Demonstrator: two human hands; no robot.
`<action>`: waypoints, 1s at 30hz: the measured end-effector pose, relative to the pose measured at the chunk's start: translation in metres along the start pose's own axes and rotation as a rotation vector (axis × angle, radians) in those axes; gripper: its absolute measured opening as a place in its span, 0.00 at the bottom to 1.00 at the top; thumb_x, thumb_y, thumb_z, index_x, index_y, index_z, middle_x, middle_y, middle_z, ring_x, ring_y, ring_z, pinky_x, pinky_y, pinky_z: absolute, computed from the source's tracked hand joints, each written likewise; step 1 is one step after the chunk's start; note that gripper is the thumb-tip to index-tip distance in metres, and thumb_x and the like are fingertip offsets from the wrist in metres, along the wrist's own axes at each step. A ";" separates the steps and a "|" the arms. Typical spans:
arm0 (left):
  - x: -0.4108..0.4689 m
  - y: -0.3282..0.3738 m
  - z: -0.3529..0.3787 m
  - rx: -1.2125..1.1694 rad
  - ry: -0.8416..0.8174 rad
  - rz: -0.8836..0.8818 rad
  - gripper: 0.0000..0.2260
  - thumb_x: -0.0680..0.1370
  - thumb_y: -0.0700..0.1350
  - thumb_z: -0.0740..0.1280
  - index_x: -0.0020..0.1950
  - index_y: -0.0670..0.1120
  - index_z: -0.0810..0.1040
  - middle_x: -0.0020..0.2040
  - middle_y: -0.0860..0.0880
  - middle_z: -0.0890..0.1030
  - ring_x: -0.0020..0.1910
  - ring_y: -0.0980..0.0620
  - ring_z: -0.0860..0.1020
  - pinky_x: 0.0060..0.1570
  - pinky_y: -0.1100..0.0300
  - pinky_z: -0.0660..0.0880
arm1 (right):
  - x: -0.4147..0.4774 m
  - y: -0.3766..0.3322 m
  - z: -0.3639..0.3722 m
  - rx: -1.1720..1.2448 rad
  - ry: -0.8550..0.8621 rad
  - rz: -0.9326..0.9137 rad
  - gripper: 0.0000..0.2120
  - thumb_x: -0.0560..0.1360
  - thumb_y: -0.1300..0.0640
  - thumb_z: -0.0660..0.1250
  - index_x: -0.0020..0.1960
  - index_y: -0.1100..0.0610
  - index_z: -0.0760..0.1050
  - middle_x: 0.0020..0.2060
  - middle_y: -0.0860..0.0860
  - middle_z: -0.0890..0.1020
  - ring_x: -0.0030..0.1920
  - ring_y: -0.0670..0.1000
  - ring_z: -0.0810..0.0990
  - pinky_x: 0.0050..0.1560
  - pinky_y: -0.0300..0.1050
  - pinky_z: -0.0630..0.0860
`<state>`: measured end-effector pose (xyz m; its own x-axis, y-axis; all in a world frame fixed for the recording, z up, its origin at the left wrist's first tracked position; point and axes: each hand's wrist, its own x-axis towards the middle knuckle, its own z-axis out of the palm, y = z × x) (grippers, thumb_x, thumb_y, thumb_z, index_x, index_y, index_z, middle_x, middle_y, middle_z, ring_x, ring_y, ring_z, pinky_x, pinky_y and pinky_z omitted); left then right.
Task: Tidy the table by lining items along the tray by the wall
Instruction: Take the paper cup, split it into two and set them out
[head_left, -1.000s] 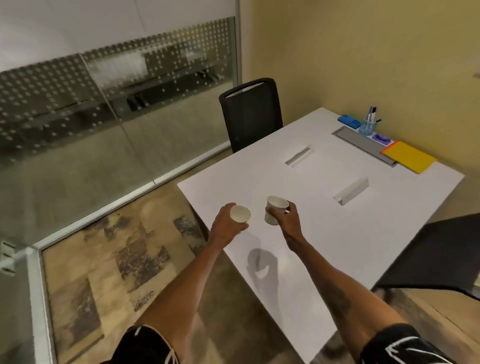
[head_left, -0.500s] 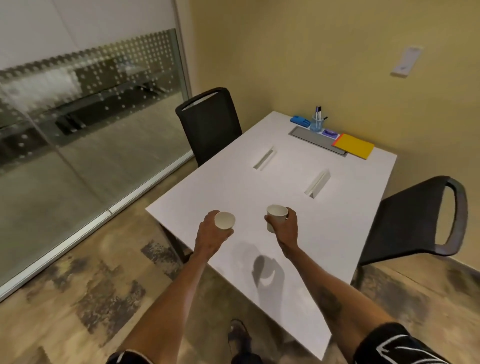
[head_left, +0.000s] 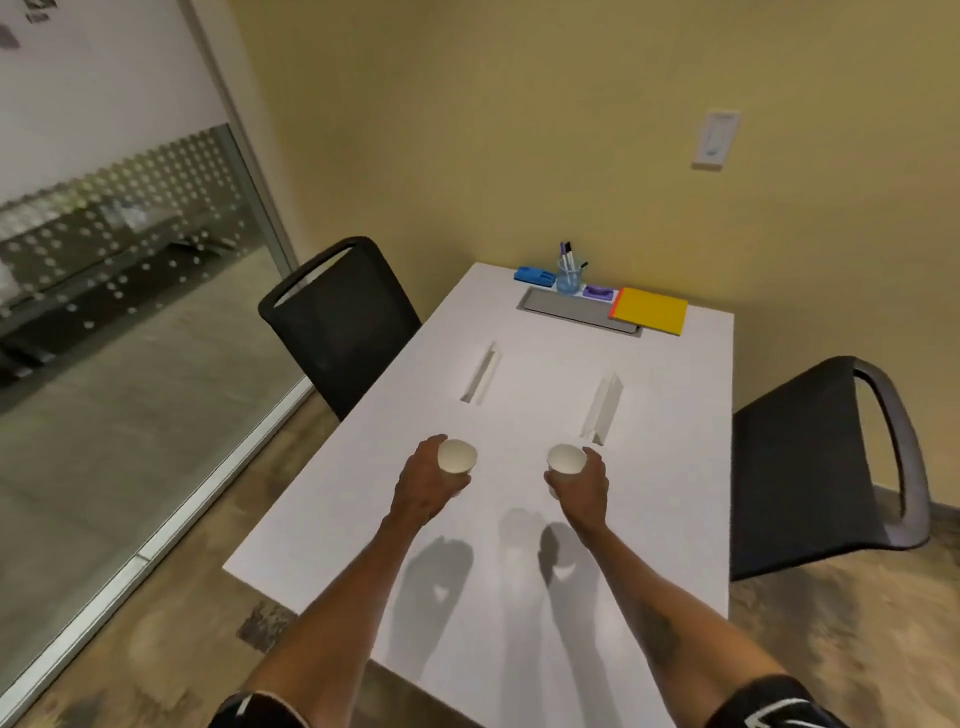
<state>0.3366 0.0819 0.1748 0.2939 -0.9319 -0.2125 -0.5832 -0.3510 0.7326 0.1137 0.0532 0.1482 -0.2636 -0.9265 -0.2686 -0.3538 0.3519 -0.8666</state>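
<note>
My left hand (head_left: 423, 483) grips a white paper cup (head_left: 456, 457), held above the white table (head_left: 670, 467). My right hand (head_left: 584, 486) grips a second white paper cup (head_left: 566, 460) at the same height. A grey tray (head_left: 571, 309) lies at the table's far end by the yellow wall. Behind the tray stand a blue eraser (head_left: 534, 275), a clear cup of pens (head_left: 569, 275) and a small purple item (head_left: 597, 292). A yellow notebook (head_left: 649, 310) overlaps the tray's right end.
Two slot openings (head_left: 482, 373) (head_left: 602, 408) cut the table's middle. A black chair (head_left: 337, 317) stands at the table's left side, another black chair (head_left: 821, 457) at its right. A glass partition (head_left: 119, 291) runs along the left.
The view has swung to face the table end-on, closer to it. Both hands, each still holding its cup, have spread a little apart over the table.
</note>
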 end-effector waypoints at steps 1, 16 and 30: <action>0.013 0.004 0.002 0.005 -0.020 0.012 0.34 0.70 0.51 0.76 0.73 0.51 0.68 0.68 0.51 0.75 0.67 0.47 0.74 0.66 0.50 0.73 | 0.009 -0.002 0.001 0.014 0.011 0.011 0.35 0.71 0.59 0.73 0.73 0.60 0.63 0.68 0.57 0.71 0.69 0.61 0.69 0.69 0.57 0.69; 0.136 0.048 0.068 0.160 -0.300 0.161 0.26 0.68 0.55 0.73 0.64 0.56 0.69 0.57 0.56 0.79 0.58 0.48 0.78 0.55 0.53 0.75 | 0.101 0.005 0.005 0.027 0.159 0.140 0.31 0.71 0.62 0.72 0.71 0.61 0.65 0.66 0.58 0.73 0.66 0.60 0.73 0.65 0.51 0.72; 0.223 0.039 0.104 0.308 -0.456 0.305 0.29 0.71 0.52 0.75 0.68 0.50 0.68 0.64 0.53 0.76 0.63 0.47 0.76 0.59 0.54 0.73 | 0.162 0.035 0.035 -0.005 0.199 0.282 0.30 0.70 0.65 0.72 0.69 0.61 0.65 0.64 0.57 0.73 0.64 0.60 0.73 0.62 0.50 0.72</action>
<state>0.3008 -0.1489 0.0890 -0.2330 -0.9157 -0.3274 -0.8013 -0.0100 0.5982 0.0901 -0.0891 0.0594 -0.5211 -0.7488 -0.4096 -0.2462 0.5913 -0.7679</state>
